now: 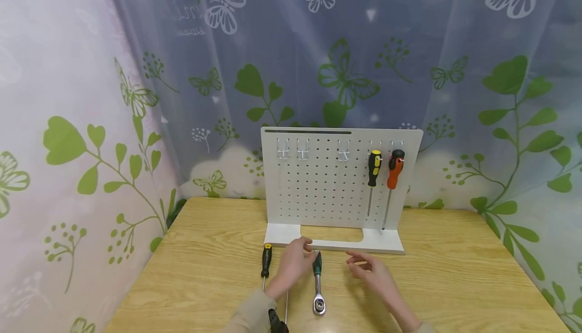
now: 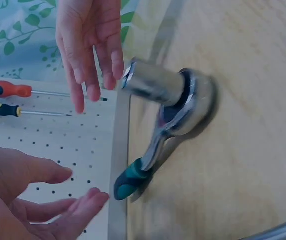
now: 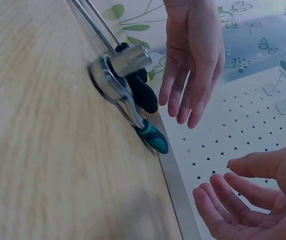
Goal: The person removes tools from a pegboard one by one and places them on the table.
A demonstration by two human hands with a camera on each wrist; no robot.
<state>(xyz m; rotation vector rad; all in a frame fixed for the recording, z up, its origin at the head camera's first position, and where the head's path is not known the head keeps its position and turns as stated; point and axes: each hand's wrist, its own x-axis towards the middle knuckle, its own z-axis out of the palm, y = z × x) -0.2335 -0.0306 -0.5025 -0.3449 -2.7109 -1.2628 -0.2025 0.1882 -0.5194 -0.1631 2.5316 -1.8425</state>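
Observation:
A ratchet wrench (image 1: 319,285) with a green and black handle lies on the table, its silver socket (image 2: 155,82) pointing up. My left hand (image 1: 294,262) hovers beside the handle end with fingers loosely bent, holding nothing. In the right wrist view a gap shows between my left hand (image 3: 195,55) and the handle. To the right of the wrench my right hand (image 1: 370,272) is in the air, fingers relaxed and apart. A black screwdriver (image 1: 267,261) with a yellow end lies left of my left hand. A second shaft (image 1: 286,306) is partly hidden by my left arm.
Behind the hands stands a white pegboard (image 1: 318,191) on a flat base. On its right hang a yellow-black screwdriver (image 1: 374,169) and an orange-black screwdriver (image 1: 395,170). Clear hooks (image 1: 302,149) sit at its upper left and middle. A patterned curtain (image 1: 291,45) surrounds the wooden table (image 1: 209,252).

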